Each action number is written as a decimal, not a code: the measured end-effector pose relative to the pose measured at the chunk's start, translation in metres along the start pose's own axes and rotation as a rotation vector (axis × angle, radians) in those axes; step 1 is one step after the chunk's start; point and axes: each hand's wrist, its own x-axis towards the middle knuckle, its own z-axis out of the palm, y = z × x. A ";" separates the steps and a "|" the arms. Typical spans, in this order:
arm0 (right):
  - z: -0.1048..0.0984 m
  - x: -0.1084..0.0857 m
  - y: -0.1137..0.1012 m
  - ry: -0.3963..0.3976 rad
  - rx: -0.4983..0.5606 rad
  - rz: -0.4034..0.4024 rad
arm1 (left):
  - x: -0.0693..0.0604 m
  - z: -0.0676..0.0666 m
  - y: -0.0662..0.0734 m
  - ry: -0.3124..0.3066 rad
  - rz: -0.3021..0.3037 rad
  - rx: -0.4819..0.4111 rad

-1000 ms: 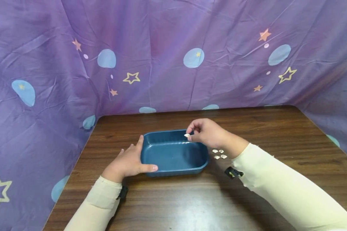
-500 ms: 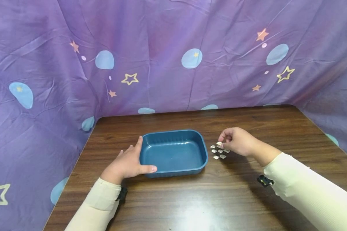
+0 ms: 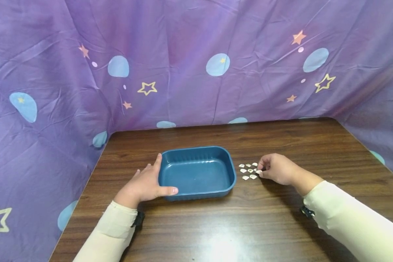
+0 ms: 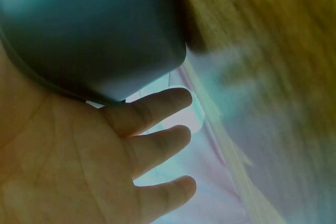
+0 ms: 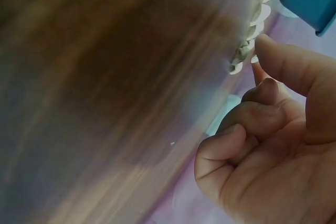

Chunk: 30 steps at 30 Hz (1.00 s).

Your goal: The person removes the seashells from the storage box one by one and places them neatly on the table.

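Observation:
In the head view, my right hand (image 3: pixel 277 169) is low over the table, pinching a small white seashell (image 3: pixel 258 172) between thumb and forefinger. Several more seashells (image 3: pixel 250 170) lie in short rows just left of those fingertips. From the right wrist, the right hand's other fingers (image 5: pixel 257 119) look curled in, and the seashells (image 5: pixel 261 14) line up beyond the thumb. My left hand (image 3: pixel 142 185) rests against the left end of a blue rectangular basin (image 3: pixel 196 192), thumb over the front rim. Its fingers (image 4: pixel 160 148) are spread and straight in the left wrist view.
The brown wood-grain table (image 3: pixel 196 233) carries the basin and shells. A purple curtain (image 3: pixel 183 43) with stars and blue ovals hangs behind it and along both sides. The basin's right end stands close to the shell rows.
My right hand has moved from above the basin, a seashell in its fingers, right to the shell rows, then slightly farther right and down. The left hand and basin stay put.

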 end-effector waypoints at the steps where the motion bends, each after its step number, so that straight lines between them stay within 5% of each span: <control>1: 0.001 0.000 0.001 -0.005 -0.003 -0.003 | 0.000 0.000 0.000 0.001 0.001 -0.002; 30: -0.003 -0.011 -0.003 0.012 -0.124 -0.026 | 0.001 0.000 0.000 -0.008 0.000 -0.016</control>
